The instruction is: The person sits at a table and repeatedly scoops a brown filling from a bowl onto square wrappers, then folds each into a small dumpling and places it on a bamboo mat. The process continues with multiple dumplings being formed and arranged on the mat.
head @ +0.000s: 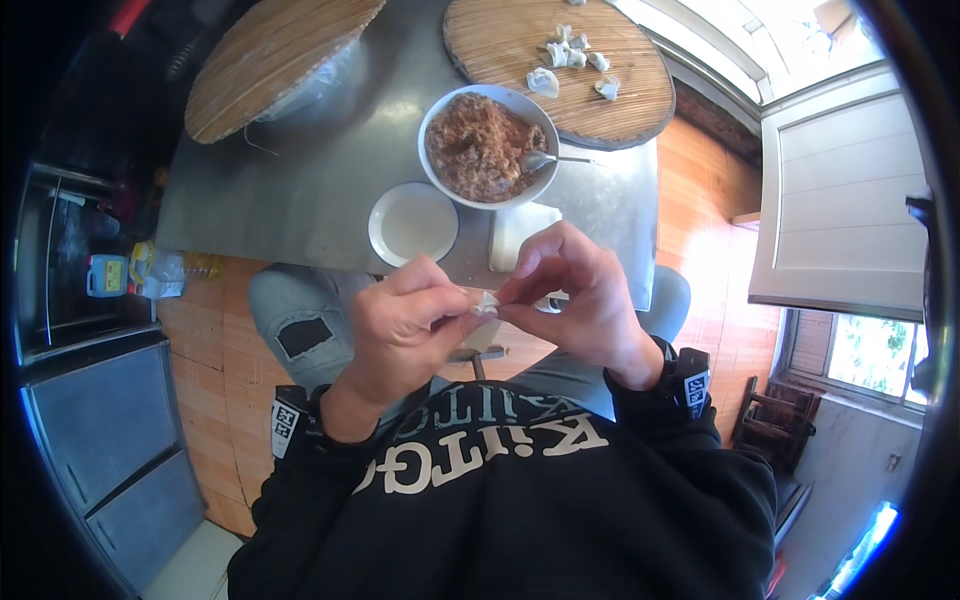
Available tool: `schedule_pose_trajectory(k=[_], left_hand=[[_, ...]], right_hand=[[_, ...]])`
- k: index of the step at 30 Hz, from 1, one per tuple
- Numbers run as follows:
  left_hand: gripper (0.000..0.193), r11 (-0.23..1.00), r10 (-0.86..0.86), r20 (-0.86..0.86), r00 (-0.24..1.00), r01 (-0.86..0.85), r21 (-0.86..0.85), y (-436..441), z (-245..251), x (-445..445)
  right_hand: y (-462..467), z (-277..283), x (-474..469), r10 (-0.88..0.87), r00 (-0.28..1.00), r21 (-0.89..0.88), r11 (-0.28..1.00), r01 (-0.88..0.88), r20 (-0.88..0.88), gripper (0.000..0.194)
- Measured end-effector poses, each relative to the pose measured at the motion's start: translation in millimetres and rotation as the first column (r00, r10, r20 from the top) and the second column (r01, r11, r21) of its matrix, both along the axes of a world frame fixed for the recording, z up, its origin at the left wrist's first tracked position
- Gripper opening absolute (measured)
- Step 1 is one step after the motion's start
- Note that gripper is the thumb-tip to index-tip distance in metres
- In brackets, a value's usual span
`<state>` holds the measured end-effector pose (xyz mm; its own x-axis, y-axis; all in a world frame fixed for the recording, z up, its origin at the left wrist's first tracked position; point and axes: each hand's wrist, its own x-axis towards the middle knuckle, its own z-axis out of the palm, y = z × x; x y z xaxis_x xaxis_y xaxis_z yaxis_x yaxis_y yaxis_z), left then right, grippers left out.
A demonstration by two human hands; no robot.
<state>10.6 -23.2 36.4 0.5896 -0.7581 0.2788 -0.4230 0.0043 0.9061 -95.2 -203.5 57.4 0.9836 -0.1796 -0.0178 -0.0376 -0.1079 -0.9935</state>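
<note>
Between my two hands, in front of the table edge, is a small white folded dumpling (pixel 486 303). My left hand (pixel 409 319) pinches its left side with thumb and fingers. My right hand (pixel 577 296) grips the other side between thumb and index finger, its fingers curled. Just beyond them a stack of white dough wrappers (pixel 517 229) lies at the table's near edge, partly hidden by my right hand. A shallow white dish (pixel 414 223) sits to its left. Behind stands a white bowl (pixel 541 112) of minced filling (pixel 476 146), with a metal spoon (pixel 536 160) resting in it.
Several folded dumplings (pixel 555 54) lie on a round slatted board (pixel 630 112) at the far right of the metal table (pixel 315 191). Another round board (pixel 277 60) sits tilted over a plastic bag (pixel 319 82) at far left. Plastic jugs (pixel 157 274) stand left of the table.
</note>
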Motion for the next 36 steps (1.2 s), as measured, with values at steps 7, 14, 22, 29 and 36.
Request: schedule_pose_trajectory(k=[7,14,22,29,36], left_hand=[[0.025,1.0,0.018,-0.007,1.0,-0.018,0.021,-15.7,-12.0,-13.9],[0.029,0.98,0.075,-0.073,0.994,-0.06,0.189,-9.5,-16.7,-16.0],[0.016,0.966,0.124,-0.073,0.99,-0.104,0.236,-11.9,-39.1,-17.9],[0.02,0.948,0.062,-0.027,0.998,-0.05,0.314,-24.0,-42.4,-19.2],[0.012,0.973,0.023,0.103,0.994,-0.046,0.227,-39.3,-45.4,-14.8]], right_hand=[[-20.8,-2.1,-5.9,-0.014,0.994,-0.098,0.995,0.004,-0.109,0.024],[-129.2,3.3,57.9,-0.5,0.778,-0.466,0.623,0.628,0.38,0.018],[-74.3,-46.1,22.1,-0.295,0.946,-0.587,0.746,0.314,0.132,0.005],[-58.2,-82.9,15.6,-0.257,0.965,-0.6,0.766,0.231,0.044,0.014],[-56.6,-88.5,14.9,-0.289,0.943,-0.583,0.743,0.328,0.162,0.018]])
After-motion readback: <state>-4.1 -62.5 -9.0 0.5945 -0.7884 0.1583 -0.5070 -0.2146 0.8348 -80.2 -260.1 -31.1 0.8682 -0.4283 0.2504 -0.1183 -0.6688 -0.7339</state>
